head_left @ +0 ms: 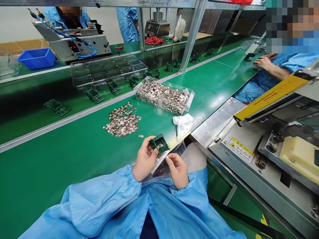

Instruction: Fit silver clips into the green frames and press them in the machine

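My left hand [146,161] is closed around the edge of a small dark green plastic frame [163,148], which is held tilted above the table's front edge. A square recess shows in its middle. My right hand [178,171] is pinched just below the frame's right corner, its fingertips by a row of narrow white pieces [157,163]. What sits between those fingertips is too small to make out. A clear plastic tray or bag [169,167] lies beneath both hands. A single small metal piece [141,135] lies on the green table to the left.
A pile of small metal pieces [122,122] lies behind my left hand. Farther back stands a clear box [190,99] full of them. Crumpled white cloth or paper [183,123] sits nearby. Green frames [57,107] line the rear strip. A machine [224,142] borders the right; a co-worker's hand [263,62] is beyond.
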The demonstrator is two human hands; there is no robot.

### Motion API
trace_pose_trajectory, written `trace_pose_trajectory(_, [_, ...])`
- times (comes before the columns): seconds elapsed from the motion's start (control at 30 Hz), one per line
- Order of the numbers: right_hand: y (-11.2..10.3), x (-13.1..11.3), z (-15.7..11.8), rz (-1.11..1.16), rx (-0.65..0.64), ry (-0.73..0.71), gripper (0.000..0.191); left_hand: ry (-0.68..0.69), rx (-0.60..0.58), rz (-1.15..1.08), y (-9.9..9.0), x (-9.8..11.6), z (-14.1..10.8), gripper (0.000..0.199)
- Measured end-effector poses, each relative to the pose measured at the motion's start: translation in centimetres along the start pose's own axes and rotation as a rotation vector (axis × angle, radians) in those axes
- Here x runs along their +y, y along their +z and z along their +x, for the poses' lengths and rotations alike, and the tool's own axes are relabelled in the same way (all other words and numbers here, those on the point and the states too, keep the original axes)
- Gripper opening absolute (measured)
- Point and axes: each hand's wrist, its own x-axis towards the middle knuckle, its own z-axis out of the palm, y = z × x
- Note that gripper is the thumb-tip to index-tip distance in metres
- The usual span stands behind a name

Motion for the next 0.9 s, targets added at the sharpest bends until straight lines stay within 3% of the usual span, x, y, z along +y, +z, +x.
trace_pose_trajectory(0.2, [-1.2, -2.9, 0.1, 0.098, -0.115, 0.050, 0.023, -0.022, 0.001, -0.026, -0.2, 0.0, -0.1, 0.046])
trace_pose_trajectory(0.4, [-1.1, -6.9, 1.1, -0.232, 0.061, -0.265, 0.010, 0.014, -0.089, 0.051, -0.4, 0.6, -0.8, 0.042])
trace_pose_trajectory(0.7, [1.2, -6.8, 1.8, -0.417, 0.088, -0.373, 0.007, 0.077, -0.166, 0.077, -0.9, 0.7, -1.3, 0.040])
trace_pose_trajectory(0.9, [1.3, -6.8, 1.8, -0.356, 0.062, -0.279, 0.016, 0.085, -0.191, 0.144, -1.0, 0.7, -1.9, 0.036])
